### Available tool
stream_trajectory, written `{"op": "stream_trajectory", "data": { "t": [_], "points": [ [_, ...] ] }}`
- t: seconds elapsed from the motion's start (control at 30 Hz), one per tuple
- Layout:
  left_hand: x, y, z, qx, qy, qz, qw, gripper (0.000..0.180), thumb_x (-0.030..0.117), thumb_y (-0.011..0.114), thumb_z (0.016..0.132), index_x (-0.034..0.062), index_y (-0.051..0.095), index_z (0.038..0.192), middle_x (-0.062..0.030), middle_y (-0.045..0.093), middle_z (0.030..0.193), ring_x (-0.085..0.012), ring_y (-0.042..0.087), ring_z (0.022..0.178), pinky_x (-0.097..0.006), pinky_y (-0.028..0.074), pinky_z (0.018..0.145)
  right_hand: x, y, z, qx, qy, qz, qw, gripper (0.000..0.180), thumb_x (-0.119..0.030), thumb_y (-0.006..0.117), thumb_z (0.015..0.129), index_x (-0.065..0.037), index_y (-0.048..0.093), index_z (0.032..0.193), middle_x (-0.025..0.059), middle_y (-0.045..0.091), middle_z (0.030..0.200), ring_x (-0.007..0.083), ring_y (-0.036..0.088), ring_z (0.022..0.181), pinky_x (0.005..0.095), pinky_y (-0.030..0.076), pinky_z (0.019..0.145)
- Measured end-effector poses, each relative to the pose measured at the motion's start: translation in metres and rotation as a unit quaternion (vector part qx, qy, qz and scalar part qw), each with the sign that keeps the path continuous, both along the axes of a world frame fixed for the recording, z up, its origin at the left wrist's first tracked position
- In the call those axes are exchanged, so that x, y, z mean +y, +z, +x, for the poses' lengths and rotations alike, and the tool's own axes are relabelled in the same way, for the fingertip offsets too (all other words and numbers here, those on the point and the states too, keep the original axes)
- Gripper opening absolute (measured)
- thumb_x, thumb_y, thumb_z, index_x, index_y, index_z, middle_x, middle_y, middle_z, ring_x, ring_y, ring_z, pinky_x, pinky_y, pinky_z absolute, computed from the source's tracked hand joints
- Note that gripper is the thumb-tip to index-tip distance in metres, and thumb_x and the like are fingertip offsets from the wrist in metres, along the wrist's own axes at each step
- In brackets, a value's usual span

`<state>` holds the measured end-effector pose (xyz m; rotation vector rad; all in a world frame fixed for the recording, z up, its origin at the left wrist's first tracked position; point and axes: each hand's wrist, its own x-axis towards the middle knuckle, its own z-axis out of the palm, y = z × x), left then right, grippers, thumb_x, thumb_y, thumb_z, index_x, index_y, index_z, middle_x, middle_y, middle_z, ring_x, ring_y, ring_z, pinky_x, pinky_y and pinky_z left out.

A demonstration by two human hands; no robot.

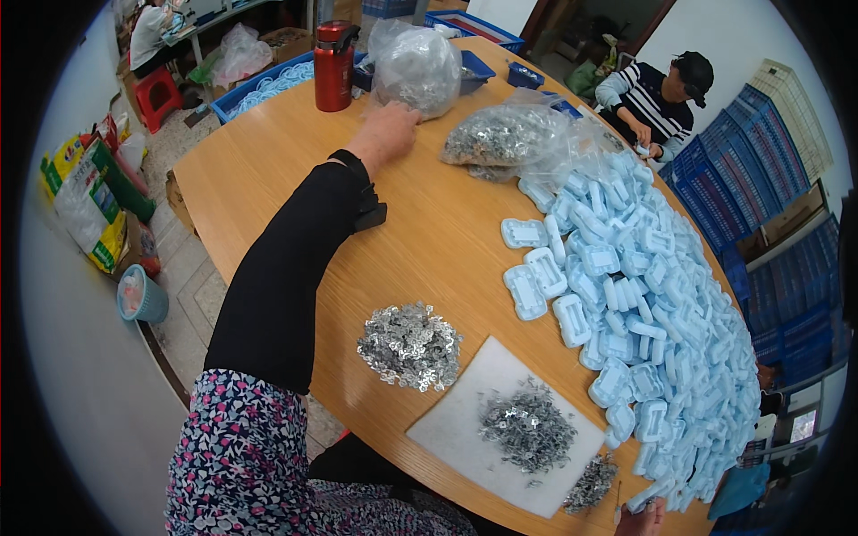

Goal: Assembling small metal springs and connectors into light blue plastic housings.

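Note:
My left arm, in a black sleeve cover, stretches across the wooden table [259,179]. My left hand [389,134] grips the lower edge of a bulging clear plastic bag [416,71], its fingertips partly lost against the plastic. At the lower right edge, my right hand [642,520] is cut off by the picture; its fingers close on a light blue plastic shell [652,493]. A thin pointed tool [618,502] shows beside it. Small metal clips form a pile [411,347] on the wood, another pile [529,427] on a white board [469,402], and a smaller heap [592,482] beside the board.
A large mound of light blue shells [661,313] covers the table's right side. Another bag of metal parts [505,138] lies behind it. A red flask [334,67] stands left of the first bag. Across the table a person [657,103] works; blue trays [742,161] are stacked behind.

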<state>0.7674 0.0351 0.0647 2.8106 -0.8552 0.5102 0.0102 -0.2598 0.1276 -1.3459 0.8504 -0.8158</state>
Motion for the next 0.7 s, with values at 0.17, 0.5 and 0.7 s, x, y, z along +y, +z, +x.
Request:
{"op": "stream_trajectory", "data": {
  "t": [0.17, 0.5, 0.7],
  "points": [
    [-0.001, -0.012, 0.007, 0.003, 0.026, -0.033, 0.999, 0.033, 0.019, 0.055, 0.090, 0.0124, 0.062, 0.121, -0.0128, 0.061, 0.121, -0.0322, 0.058, 0.116, -0.043, 0.047, 0.099, -0.007, -0.002, -0.007, 0.008, 0.012, -0.003, 1.000, 0.019, -0.015, 0.059, 0.099, -0.007, 0.057, 0.116, 0.0081, 0.061, 0.111, 0.0237, 0.060, 0.102, 0.0463, 0.054, 0.085],
    [0.012, 0.000, 0.008, 0.030, 0.048, -0.037, 0.998, 0.031, 0.016, 0.056, 0.089, 0.0112, 0.065, 0.119, -0.0148, 0.061, 0.120, -0.0315, 0.056, 0.121, -0.042, 0.046, 0.101, -0.012, -0.003, -0.006, 0.019, 0.004, -0.001, 1.000, 0.022, -0.018, 0.059, 0.099, -0.004, 0.056, 0.116, 0.0097, 0.059, 0.113, 0.0241, 0.057, 0.100, 0.0461, 0.050, 0.085],
    [0.015, 0.014, 0.000, -0.003, 0.071, -0.066, 0.995, 0.029, 0.015, 0.061, 0.087, 0.0099, 0.064, 0.116, -0.0137, 0.058, 0.122, -0.0314, 0.055, 0.121, -0.043, 0.049, 0.097, -0.004, 0.006, 0.005, 0.021, -0.010, -0.002, 1.000, 0.022, -0.017, 0.059, 0.099, -0.004, 0.056, 0.117, 0.0100, 0.059, 0.113, 0.0238, 0.055, 0.103, 0.0473, 0.048, 0.085]
  ]
}}
